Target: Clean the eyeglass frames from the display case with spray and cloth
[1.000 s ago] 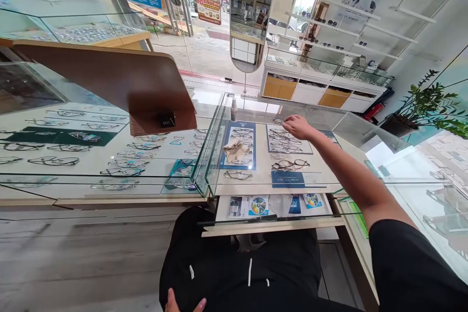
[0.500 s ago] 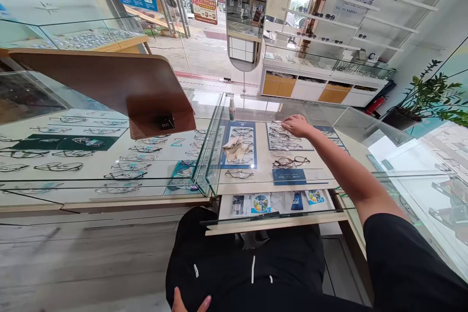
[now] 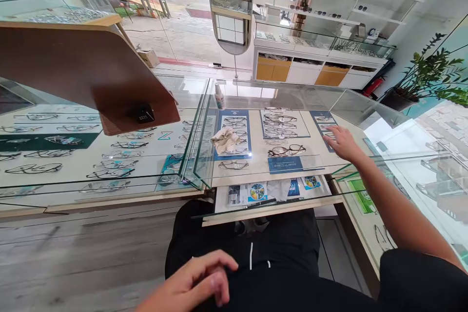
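Two hands are seen, held well apart. Right hand (image 3: 341, 142) is extended over the blue board (image 3: 329, 148) at the far right of the glass-sided surface (image 3: 259, 157); fingers are stretched and fingertips are set at the frames (image 3: 324, 118) lined up on it. Contact or grip can't be told. Left hand (image 3: 201, 280) is held above the lap, loosely curled, thumb and forefinger parted.

More frames are laid out to the left: a column is lined up on the middle board (image 3: 303, 132), another on the blue-bordered board (image 3: 234, 113). That one is partly covered from view by a crumpled pale cloth (image 3: 224, 140); whether cloth is laid on glass or on frames can't be told. White bottle (image 3: 219, 97) is stood behind that board.

Dark-rimmed glasses (image 3: 287, 150) are placed just in front of the middle board, with a blue card (image 3: 287, 164) set nearer. Thin-rimmed glasses (image 3: 234, 165) are placed in front of the blue-bordered board. Drawer (image 3: 272, 211) is pulled out below; papers (image 3: 257, 191) are seen in it.
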{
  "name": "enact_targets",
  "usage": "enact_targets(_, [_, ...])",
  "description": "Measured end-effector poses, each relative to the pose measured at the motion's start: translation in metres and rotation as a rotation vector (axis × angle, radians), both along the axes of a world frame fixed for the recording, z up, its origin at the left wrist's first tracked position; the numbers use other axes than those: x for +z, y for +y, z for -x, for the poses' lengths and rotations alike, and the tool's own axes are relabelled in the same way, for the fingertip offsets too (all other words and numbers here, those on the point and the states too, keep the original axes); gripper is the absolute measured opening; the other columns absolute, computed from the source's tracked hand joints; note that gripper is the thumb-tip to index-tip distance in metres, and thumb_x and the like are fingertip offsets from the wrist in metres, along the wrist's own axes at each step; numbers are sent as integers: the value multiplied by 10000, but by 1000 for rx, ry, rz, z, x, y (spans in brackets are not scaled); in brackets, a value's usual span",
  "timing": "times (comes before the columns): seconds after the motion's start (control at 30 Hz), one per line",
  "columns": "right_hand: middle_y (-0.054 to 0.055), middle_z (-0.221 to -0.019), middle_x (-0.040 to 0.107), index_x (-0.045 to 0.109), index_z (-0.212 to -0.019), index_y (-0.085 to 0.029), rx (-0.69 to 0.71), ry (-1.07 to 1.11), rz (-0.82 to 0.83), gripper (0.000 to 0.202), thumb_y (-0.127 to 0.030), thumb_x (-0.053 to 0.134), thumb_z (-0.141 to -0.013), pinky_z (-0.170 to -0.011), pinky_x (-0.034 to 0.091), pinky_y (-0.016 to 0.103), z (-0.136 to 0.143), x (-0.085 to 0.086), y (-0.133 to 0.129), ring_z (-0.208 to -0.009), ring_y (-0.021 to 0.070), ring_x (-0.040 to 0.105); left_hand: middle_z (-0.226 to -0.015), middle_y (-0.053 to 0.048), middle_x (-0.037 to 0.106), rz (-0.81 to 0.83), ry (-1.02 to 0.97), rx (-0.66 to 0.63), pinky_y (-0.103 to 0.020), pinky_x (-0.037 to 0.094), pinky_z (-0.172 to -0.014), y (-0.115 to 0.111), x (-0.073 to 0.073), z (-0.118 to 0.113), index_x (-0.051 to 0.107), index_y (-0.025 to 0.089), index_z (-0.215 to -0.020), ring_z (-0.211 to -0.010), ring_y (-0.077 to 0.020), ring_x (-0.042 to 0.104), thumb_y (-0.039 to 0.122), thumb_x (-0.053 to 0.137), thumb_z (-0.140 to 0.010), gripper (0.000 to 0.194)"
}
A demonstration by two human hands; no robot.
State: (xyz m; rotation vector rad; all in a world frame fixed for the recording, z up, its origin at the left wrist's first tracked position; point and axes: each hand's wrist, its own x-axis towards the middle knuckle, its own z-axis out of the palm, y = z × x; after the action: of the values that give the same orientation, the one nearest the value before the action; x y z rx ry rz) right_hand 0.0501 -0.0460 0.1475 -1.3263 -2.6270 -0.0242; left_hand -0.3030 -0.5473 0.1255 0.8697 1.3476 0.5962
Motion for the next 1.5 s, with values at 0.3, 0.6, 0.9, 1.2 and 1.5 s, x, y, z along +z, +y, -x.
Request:
enact_targets(0.3, [239,-1633,580,552,-1563,-113,-169,27,-45,719,-587,346,-1064,-1310,373,589,-137,-51,47,-1575,374,491,-1846,-67,275,-687,314,552,-555,299,-1380,273,33,-31,165,373,-1764,-1737,-320,191,739,333,-1070,802])
enact_targets(0.6, [213,-1647,572,597,-1551,-155,-184,105,0,725,-636,312,-1090,-1311,367,554,-134,-53,48,-1571,372,477,-1881,-128,130,-623,572,615,-550,120,-1422,343,6,-68,146,270,-1765,-1753,-318,100,796,380,-1045,922])
enact_targets(0.9, [208,-1670,552,582,-1567,-168,-172,136,33,746,-663,290,-1093,-1305,347,550,-138,-60,54,-1574,380,459,-1881,-162,45,-698,893,188,-638,197,-1389,315,9,-41,120,300,-1772,-1744,-416,70,730,842,-806,1280])
enact_targets(1.2, [222,-1678,539,575,-1575,-136,-175,136,39,783,-672,270,-1092,-1311,351,569,-134,-58,49,-1575,394,456,-1705,-139,511,-806,1104,32,-622,267,-1372,332,27,-62,727,232,-1180,-1676,-394,319,402,791,-918,319])
enact_targets(1.5, [203,-1670,554,578,-1575,-176,-183,139,41,709,-629,330,-1090,-1291,389,596,-133,-59,49,-1561,394,463,-1507,-42,721,-796,1067,-62,-666,302,-1330,341,38,-40,811,273,-943,-1571,-390,475,395,723,-952,151])
